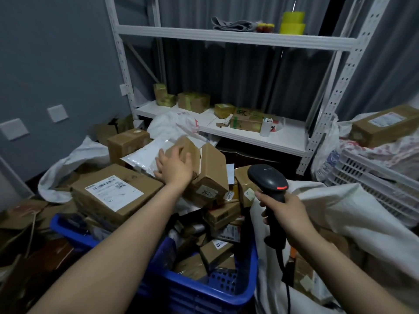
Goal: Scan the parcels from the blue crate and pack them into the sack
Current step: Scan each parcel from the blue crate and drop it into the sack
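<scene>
A blue crate (204, 293) at the bottom centre is heaped with cardboard parcels. My left hand (173, 165) reaches over the pile and grips a small brown box (184, 147) at the top of the heap. Just right of it leans a larger tilted carton (212, 168). My right hand (284, 214) holds a black barcode scanner (269, 184) by its handle, its red light showing, head pointed toward the pile. A white sack (335, 214) gapes open to the right of the crate, with parcels visible low inside it.
A big labelled carton (115, 192) lies on the crate's left side beside a white mailer (145, 155). A white metal shelf (249, 132) behind carries several boxes and a cup. A white slatted crate (374, 184) and a long carton (383, 124) sit at right.
</scene>
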